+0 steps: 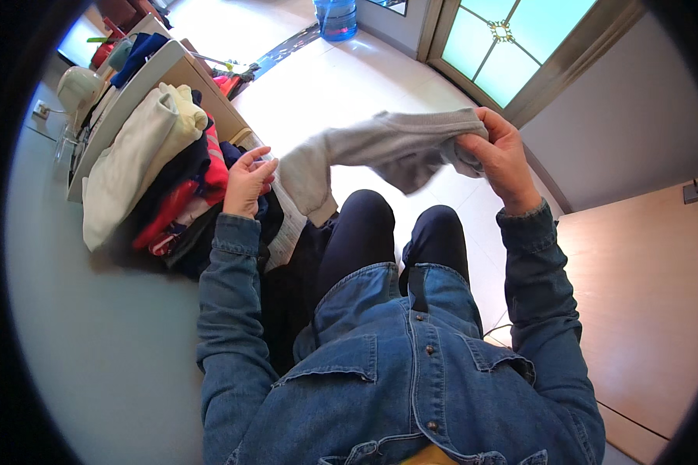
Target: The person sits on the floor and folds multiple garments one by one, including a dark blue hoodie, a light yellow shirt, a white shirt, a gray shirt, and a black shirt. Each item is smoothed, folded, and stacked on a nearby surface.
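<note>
A light grey knitted garment [384,139] with ribbed edges hangs in the air above my knees. My right hand [497,154] grips it at one end, thumb on top. Its other end, which looks like a cuffed sleeve, droops towards my left. Close to that end is my left hand [250,180], fingers apart and holding nothing. Whether a fingertip touches the cloth I cannot tell. Beside my left hand rises a pile of folded clothes [134,157], with cream, dark and red pieces in it.
Past the pile stands a cabinet [200,75] with clothing on top and a white lamp-like object [80,87] near the wall. A blue water bottle [335,20] stands on the tiled floor. At right are a glazed door [500,52] and a pale wooden panel [634,279].
</note>
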Tool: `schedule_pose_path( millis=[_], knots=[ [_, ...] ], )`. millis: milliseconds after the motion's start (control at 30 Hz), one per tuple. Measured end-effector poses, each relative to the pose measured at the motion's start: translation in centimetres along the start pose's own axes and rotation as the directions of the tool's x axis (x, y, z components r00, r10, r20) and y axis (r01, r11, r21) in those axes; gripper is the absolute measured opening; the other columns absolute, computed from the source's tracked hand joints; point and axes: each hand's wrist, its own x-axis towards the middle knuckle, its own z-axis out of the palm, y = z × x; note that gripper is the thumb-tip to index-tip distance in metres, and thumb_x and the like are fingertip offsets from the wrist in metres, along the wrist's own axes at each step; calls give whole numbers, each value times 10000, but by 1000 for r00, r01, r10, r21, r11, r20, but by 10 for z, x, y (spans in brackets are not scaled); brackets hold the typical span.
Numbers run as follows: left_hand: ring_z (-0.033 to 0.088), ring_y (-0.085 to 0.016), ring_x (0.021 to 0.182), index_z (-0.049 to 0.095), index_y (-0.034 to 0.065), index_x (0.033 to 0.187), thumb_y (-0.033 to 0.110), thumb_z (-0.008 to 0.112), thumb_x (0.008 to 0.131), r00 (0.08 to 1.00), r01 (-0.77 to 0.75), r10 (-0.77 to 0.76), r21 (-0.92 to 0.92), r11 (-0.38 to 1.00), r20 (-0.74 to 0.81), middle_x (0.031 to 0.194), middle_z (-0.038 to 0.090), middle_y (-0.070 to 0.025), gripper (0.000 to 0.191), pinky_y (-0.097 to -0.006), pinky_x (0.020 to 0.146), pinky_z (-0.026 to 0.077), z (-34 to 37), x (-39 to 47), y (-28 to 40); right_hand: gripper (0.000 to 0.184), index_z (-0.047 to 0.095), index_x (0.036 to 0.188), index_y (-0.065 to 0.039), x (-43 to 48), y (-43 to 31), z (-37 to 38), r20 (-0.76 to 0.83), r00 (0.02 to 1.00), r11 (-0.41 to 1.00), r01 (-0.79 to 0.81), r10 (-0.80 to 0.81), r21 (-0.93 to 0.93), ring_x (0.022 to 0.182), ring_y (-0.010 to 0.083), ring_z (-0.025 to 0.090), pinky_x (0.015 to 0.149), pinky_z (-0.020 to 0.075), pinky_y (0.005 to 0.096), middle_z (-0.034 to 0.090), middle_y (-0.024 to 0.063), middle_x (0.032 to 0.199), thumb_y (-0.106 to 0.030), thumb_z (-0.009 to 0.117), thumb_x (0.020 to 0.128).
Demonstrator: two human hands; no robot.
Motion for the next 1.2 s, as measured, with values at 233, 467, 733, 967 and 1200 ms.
schedule_pose_path(
  millis=[233, 467, 733, 967, 1200],
  knots=[
    [550, -97, 673, 577, 48, 1091, 151, 707, 719, 933, -257, 190, 198, 946, 305, 794, 606, -33, 407, -224, 612, 460, 53, -17, -7, 162, 592, 879, -14, -2, -22, 31, 206, 971, 957, -61, 123, -284, 707, 73, 501, 658, 421, 219, 562, -3, 760, -51, 605, 721],
    [532, -148, 957, 543, 116, 1189, 100, 626, 744, 814, -452, 210, 364, 814, 541, 1116, 584, -43, 453, -258, 694, 472, 120, -29, -7, 190, 603, 871, -16, -17, -47, 33, 334, 908, 929, -132, 253, -345, 694, 83, 515, 644, 432, 230, 574, 14, 755, -93, 645, 702],
    [496, -180, 1008, 502, 93, 1226, 66, 611, 689, 572, -391, 73, 194, 900, 817, 1200, 533, -118, 549, -309, 850, 413, 140, -38, 7, 284, 639, 912, -39, -24, -43, 24, 528, 832, 978, -85, 174, -188, 699, 117, 562, 670, 462, 242, 620, 40, 788, -127, 733, 659],
    [557, -258, 996, 602, 46, 1079, 107, 689, 661, 432, -502, -79, 312, 806, 899, 1045, 607, -149, 431, -333, 915, 406, 161, -47, -2, 308, 647, 908, -42, -28, -44, 17, 626, 779, 995, 19, 45, -96, 696, 133, 576, 667, 471, 245, 636, 52, 804, -137, 762, 638],
    [577, -135, 787, 614, 20, 901, -2, 639, 691, 750, -231, 102, 115, 966, 654, 814, 633, -50, 212, -278, 733, 466, 136, -21, -11, 305, 626, 943, -35, -36, -53, -20, 337, 924, 947, -74, 182, -311, 727, 119, 565, 695, 480, 252, 601, 29, 810, -69, 731, 659]
  ],
)
